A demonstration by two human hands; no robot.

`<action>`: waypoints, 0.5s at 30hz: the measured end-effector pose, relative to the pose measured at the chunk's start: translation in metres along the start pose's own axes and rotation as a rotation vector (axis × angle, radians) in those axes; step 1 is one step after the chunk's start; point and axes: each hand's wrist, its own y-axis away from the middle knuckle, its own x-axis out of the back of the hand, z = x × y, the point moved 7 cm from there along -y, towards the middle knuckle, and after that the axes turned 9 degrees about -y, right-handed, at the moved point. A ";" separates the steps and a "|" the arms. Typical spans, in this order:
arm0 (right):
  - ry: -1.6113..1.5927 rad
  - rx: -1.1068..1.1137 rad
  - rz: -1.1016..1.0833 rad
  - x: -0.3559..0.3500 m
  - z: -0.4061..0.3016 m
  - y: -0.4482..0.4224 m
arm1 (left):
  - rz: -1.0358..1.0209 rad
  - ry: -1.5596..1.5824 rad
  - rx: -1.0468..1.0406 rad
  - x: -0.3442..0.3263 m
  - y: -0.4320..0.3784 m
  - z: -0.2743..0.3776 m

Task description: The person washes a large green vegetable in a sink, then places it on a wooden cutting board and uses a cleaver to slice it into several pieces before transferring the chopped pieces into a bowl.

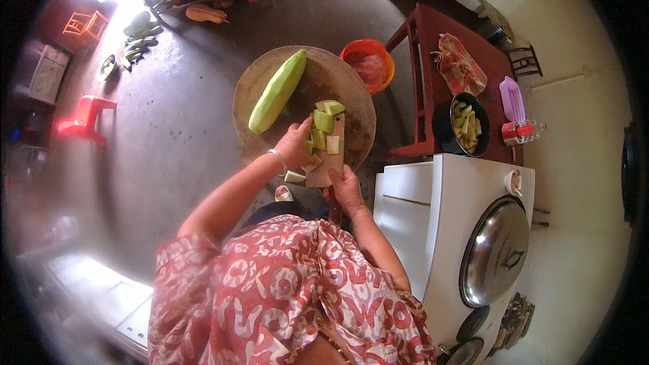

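My right hand [348, 190] grips a cleaver [324, 175] by its handle, the broad blade lying flat over the near side of a round wooden chopping board [355, 81]. Cut pale-green gourd chunks [323, 121] are heaped on and beside the blade. My left hand [296, 143] rests against the left side of this heap, some of its fingers hidden by the chunks. One loose gourd piece [294, 177] is at the board's near edge. Left of the heap lies a long peeled gourd [279, 92].
An orange-red basin [366, 63] stands beyond the board. On the dark red table [451, 56] at right are a black pot [459, 148] of cut pieces, a cloth [461, 63] and a plastic bottle [519, 133]. A white stove counter [448, 203] bears a lidded wok [497, 253]. A red stool [88, 119] stands left.
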 end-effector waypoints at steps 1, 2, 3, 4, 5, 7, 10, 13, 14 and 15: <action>0.001 0.004 -0.009 0.000 -0.001 -0.001 | 0.008 -0.004 0.002 0.003 0.000 0.000; 0.023 0.000 -0.013 0.002 -0.001 0.000 | 0.013 -0.011 -0.003 0.005 0.001 0.001; 0.041 -0.005 -0.019 -0.002 -0.003 0.000 | 0.017 -0.020 -0.008 0.010 0.004 0.004; 0.038 -0.001 -0.026 -0.006 -0.006 0.000 | 0.022 -0.027 -0.006 0.015 0.006 0.006; 0.006 0.016 -0.046 -0.010 -0.010 0.001 | 0.045 -0.042 0.010 0.022 0.009 0.008; -0.024 0.042 -0.058 -0.015 -0.022 0.004 | 0.067 -0.055 0.013 0.034 0.012 0.020; -0.035 0.087 -0.057 -0.021 -0.044 0.008 | 0.096 -0.069 -0.005 0.047 0.007 0.033; -0.078 0.103 -0.031 -0.018 -0.071 0.017 | 0.084 -0.074 -0.103 0.058 -0.006 0.058; -0.073 0.127 0.001 -0.015 -0.083 0.021 | 0.045 -0.070 -0.099 0.060 -0.012 0.070; -0.066 0.149 0.032 -0.011 -0.094 0.025 | 0.032 -0.062 -0.133 0.062 -0.020 0.085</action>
